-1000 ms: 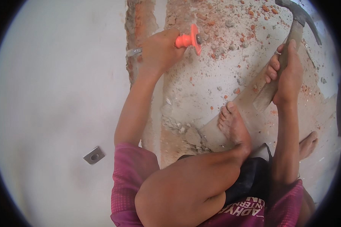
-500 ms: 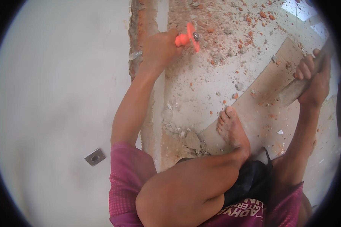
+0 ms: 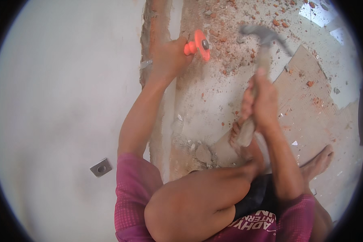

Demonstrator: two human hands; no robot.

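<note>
Orange-guarded chisel [image 3: 197, 44] gripped in left hand [image 3: 169, 58]; right hand [image 3: 262, 101] clenches hammer [image 3: 262, 44] just beside it.

A chisel with an orange plastic hand-guard [image 3: 198, 44] sits in the upper middle of the frame. Its round guard disc faces right, with the grey steel striking end showing at the disc's centre – the shaft is wrapped inside a fist and hidden. To its right, in the upper right of the frame, a grey steel claw hammer with a pale worn wooden handle [image 3: 262, 48] stands raised and blurred – head uppermost, apart from the chisel, handle running down into a closed grip.
</note>
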